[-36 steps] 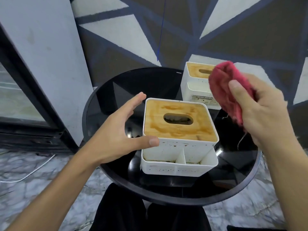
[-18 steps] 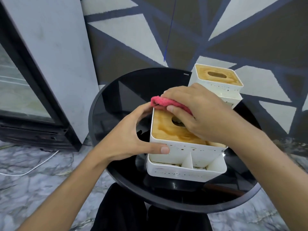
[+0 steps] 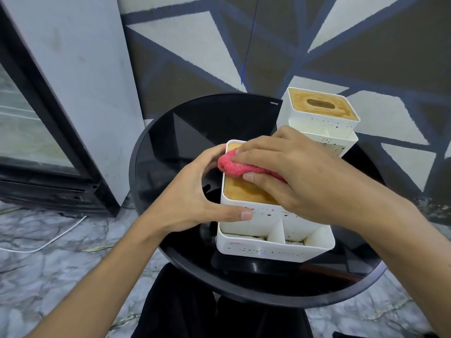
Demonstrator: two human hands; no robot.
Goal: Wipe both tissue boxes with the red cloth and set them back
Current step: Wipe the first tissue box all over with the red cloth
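Note:
Two white tissue boxes with wooden lids stand on a round black glass table (image 3: pixel 175 132). The near tissue box (image 3: pixel 266 230) sits at the table's front middle, with a divided tray along its front. My left hand (image 3: pixel 195 191) grips its left side, thumb on the front wall. My right hand (image 3: pixel 292 176) presses the red cloth (image 3: pixel 234 165) flat on its wooden lid, covering most of the lid and its slot. The far tissue box (image 3: pixel 322 113) stands upright behind my right hand, at the back right.
The table's rim (image 3: pixel 244 291) runs close to my legs. A grey wall panel (image 3: pixel 73 81) and a dark glass door (image 3: pixel 29 132) stand at the left. A white cable (image 3: pixel 56 237) lies on the marble floor. A patterned wall is behind the table.
My right hand came down from mid-air with the red cloth onto the near box's lid and rubs across it. My left hand closed on the box's left side.

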